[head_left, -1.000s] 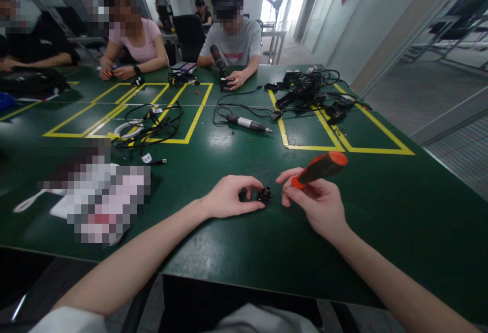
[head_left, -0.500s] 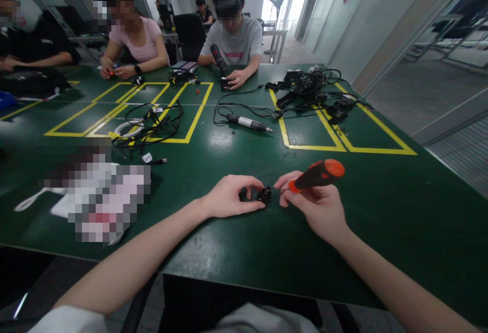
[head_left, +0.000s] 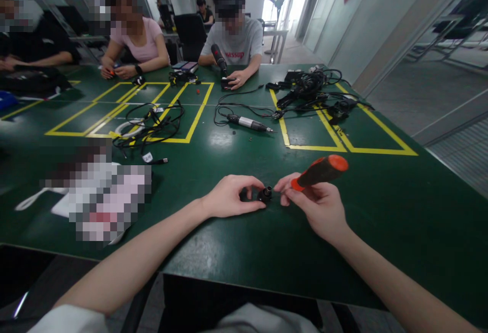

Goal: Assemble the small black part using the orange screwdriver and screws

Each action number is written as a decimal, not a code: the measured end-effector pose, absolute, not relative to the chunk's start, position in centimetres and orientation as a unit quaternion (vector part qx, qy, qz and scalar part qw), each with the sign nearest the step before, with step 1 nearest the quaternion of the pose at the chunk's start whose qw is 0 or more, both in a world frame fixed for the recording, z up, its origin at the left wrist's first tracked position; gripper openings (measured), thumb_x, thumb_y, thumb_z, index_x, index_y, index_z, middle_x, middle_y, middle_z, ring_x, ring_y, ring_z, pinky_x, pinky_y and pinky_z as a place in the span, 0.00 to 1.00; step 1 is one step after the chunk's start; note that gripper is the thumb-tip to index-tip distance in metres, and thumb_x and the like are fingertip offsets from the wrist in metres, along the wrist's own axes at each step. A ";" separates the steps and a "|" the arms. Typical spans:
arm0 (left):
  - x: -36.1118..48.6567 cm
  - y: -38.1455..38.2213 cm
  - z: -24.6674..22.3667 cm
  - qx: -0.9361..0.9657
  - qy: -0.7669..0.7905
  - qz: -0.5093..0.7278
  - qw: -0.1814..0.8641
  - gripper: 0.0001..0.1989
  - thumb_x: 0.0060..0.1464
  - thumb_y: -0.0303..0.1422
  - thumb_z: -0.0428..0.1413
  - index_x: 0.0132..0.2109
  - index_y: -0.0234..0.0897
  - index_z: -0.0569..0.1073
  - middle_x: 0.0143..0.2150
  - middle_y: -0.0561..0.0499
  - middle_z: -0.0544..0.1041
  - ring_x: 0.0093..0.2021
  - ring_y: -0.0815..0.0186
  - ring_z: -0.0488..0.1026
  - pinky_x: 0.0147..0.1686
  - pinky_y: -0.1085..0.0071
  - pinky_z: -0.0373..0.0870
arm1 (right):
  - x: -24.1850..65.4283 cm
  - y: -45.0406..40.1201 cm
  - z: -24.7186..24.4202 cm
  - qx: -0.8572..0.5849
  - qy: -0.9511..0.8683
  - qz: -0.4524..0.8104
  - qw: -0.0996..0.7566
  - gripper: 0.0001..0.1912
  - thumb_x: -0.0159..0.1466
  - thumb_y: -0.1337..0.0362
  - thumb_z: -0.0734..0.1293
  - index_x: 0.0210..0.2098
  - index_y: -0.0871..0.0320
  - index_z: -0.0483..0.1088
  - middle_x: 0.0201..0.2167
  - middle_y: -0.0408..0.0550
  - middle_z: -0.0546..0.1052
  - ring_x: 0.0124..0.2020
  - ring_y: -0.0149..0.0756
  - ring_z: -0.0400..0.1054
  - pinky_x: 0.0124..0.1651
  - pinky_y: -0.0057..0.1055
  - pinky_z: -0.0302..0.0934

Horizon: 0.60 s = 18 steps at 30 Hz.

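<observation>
Between the thumb and fingers of my left hand [head_left: 231, 197] sits a small black round part [head_left: 264, 194] with a short tube standing up from it. It rests on the green table. My right hand [head_left: 318, 206] is closed around the lower end of a screwdriver [head_left: 322, 171] with a black and orange handle. The handle tilts up and to the right. Its thin shaft runs down among my fingertips toward the part; whether the tip touches it I cannot tell.
An electric screwdriver [head_left: 249, 123] with a cord lies ahead. Tangled black cables [head_left: 308, 89] lie at the back right, more cables [head_left: 152, 124] on the left. Blurred pouches [head_left: 114, 198] lie left of my arm. Across the table a person [head_left: 236, 43] holds a power tool [head_left: 218, 58].
The screwdriver's handle has tipped slightly further to the right and up in my right hand. My left hand and the black part have stayed in place.
</observation>
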<state>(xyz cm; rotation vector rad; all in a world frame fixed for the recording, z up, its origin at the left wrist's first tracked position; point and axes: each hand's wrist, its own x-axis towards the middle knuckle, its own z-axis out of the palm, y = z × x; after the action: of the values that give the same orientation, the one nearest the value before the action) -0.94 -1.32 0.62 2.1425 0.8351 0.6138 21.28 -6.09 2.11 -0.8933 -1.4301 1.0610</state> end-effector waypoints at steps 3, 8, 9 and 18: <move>-0.9 -1.3 0.6 0.834 0.321 0.245 0.376 0.17 0.56 0.39 0.67 0.50 0.35 0.80 0.33 0.54 0.79 0.29 0.72 0.70 0.32 0.76 0.65 | 21.4 -6.0 2.3 -0.364 -0.609 0.451 0.541 0.15 0.67 0.51 0.74 0.33 0.57 0.77 0.28 0.47 0.80 0.23 0.31 0.71 0.28 0.29 0.70; -0.9 -1.3 0.6 0.832 0.326 0.240 0.378 0.17 0.56 0.40 0.67 0.50 0.36 0.80 0.34 0.53 0.80 0.29 0.72 0.70 0.32 0.76 0.66 | 21.2 -6.3 2.4 -0.357 -0.611 0.468 0.530 0.17 0.68 0.48 0.72 0.38 0.57 0.76 0.30 0.49 0.81 0.25 0.34 0.74 0.30 0.31 0.73; -0.9 -1.3 0.6 0.833 0.324 0.241 0.378 0.17 0.56 0.40 0.67 0.50 0.36 0.79 0.34 0.53 0.80 0.29 0.72 0.71 0.32 0.76 0.66 | 21.1 -6.4 2.4 -0.354 -0.607 0.469 0.535 0.17 0.66 0.49 0.74 0.39 0.57 0.76 0.30 0.48 0.81 0.25 0.33 0.74 0.30 0.31 0.73; -0.9 -1.3 0.6 0.832 0.335 0.233 0.376 0.18 0.56 0.41 0.67 0.50 0.36 0.80 0.34 0.54 0.80 0.30 0.71 0.71 0.32 0.76 0.66 | 21.3 -6.2 2.4 -0.362 -0.621 0.440 0.538 0.15 0.67 0.52 0.74 0.33 0.57 0.77 0.30 0.49 0.80 0.24 0.33 0.72 0.29 0.31 0.71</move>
<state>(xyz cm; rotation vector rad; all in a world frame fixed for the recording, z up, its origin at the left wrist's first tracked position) -0.91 -1.33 0.62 2.1286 0.8576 0.5958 21.29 -6.18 2.35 -0.8622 -1.4769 1.0478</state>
